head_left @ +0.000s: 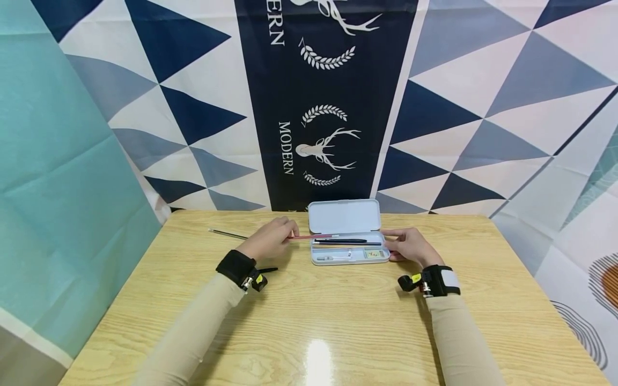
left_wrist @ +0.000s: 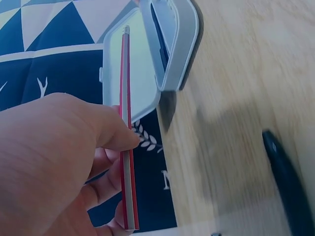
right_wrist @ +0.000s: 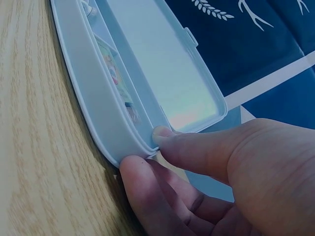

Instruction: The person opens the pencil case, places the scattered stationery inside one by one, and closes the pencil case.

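My left hand (head_left: 271, 237) pinches a red pencil (head_left: 309, 236) between thumb and fingers. In the left wrist view the red pencil (left_wrist: 126, 73) slants away from the hand, its far end overlapping the lid. The pencil case (head_left: 350, 262) lies with its lid (head_left: 344, 216) raised at the back of the table. Inside are dark pencils (head_left: 347, 243), a white compass-like tool (head_left: 334, 258) and a small patterned eraser-like block (head_left: 373, 253). At the case's right end, my right hand (head_left: 410, 246) grips the wall, thumb on the rim and fingers outside.
Left of the case, a dark pencil (head_left: 226, 234) lies partly behind my left hand. A black pen (head_left: 268, 269) rests near the left wrist. Right behind the table (head_left: 338, 305) hangs a patterned cloth (head_left: 318, 80).
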`<state>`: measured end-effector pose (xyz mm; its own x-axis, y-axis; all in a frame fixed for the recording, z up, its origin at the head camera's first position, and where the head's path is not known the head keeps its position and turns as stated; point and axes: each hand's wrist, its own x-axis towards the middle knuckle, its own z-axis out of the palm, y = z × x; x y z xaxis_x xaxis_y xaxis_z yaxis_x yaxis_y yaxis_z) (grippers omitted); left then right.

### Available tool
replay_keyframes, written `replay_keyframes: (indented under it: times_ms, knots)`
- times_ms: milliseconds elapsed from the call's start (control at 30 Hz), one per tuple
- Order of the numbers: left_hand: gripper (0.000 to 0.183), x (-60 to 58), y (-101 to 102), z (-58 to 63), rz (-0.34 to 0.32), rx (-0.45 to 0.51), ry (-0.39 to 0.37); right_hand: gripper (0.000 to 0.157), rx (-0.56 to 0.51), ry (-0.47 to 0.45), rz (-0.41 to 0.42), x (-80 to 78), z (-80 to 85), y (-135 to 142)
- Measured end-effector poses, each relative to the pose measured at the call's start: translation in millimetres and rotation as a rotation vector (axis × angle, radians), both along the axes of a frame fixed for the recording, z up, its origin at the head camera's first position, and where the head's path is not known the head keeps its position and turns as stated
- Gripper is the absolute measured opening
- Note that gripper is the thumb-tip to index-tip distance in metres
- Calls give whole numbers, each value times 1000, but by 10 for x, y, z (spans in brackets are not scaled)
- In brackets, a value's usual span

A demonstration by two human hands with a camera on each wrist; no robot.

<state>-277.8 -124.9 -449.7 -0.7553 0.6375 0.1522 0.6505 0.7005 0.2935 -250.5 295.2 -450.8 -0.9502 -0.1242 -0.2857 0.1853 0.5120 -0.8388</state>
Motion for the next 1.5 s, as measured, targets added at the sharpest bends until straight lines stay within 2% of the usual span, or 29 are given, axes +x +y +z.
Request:
replay_keyframes:
  times_ms: [133,200,233,300,367,433,500,533,600,667,700,733,800,833,867,933,967,1067,1100,1167,1200,1300,1333,1400,1433,1500]
  knots:
    - [19,-381,-7,-525,-13,23,39,56,4,-1,-3,-8,-9,-4]
    - [18,-476,28,-658,-8,40,38,55,4,-3,-8,-12,-18,-8]
    - [17,-466,59,-632,-7,27,41,55,4,-1,-6,-13,-23,-7]
    - [18,-485,101,-673,-7,58,52,56,3,0,-2,-16,-32,-4]
    - [19,-279,200,-387,1,44,7,56,3,0,0,-24,-46,3]
    - [18,-253,239,-358,-14,45,1,56,1,-1,-1,-21,-46,4]
    - [18,-118,320,-233,-7,0,29,56,2,-1,1,-24,-49,4]
    - [17,-115,351,-233,-9,8,24,56,2,0,3,-22,-45,2]
    - [17,-284,365,-473,-23,34,37,56,1,-1,1,-14,-30,-5]
    - [20,-246,437,-439,-16,44,16,56,3,-3,0,-14,-22,-8]
    - [21,-296,462,-494,-17,54,-6,56,3,-5,-1,-13,-18,-9]
    - [22,-294,476,-476,-31,82,-28,56,2,-7,-3,-12,-14,-10]
    - [23,-150,545,-300,-31,65,-39,56,2,-8,-2,-14,-16,-5]
    - [23,-87,575,-222,-36,60,-34,55,2,-8,-3,-15,-17,-5]
    - [23,-56,602,-199,-44,48,-4,55,1,-8,-4,-16,-19,-5]
    - [25,37,648,-86,-44,48,-2,55,2,-8,-3,-20,-25,-6]
    - [25,25,661,-124,-45,45,25,55,4,-7,-3,-22,-28,-9]
    - [25,52,700,-105,-44,59,47,55,5,-9,-4,-23,-33,-17]
    - [24,90,718,-38,-37,61,20,56,6,-9,-3,-21,-33,-17]
    - [25,48,737,-100,-39,63,38,56,5,-10,-3,-20,-34,-19]
    - [25,81,760,-32,-31,57,15,56,5,-12,-3,-19,-33,-19]
    - [26,43,818,-62,-16,27,34,56,4,-15,-7,-16,-27,-22]
    - [27,-21,836,-150,-12,21,57,56,6,-15,-9,-16,-26,-23]
    - [26,-96,882,-243,2,18,72,56,12,-15,-12,-14,-24,-22]
    - [25,-170,889,-353,-2,23,101,56,14,-15,-14,-13,-24,-21]
    - [25,-171,934,-351,7,26,112,55,19,-15,-17,-12,-22,-22]
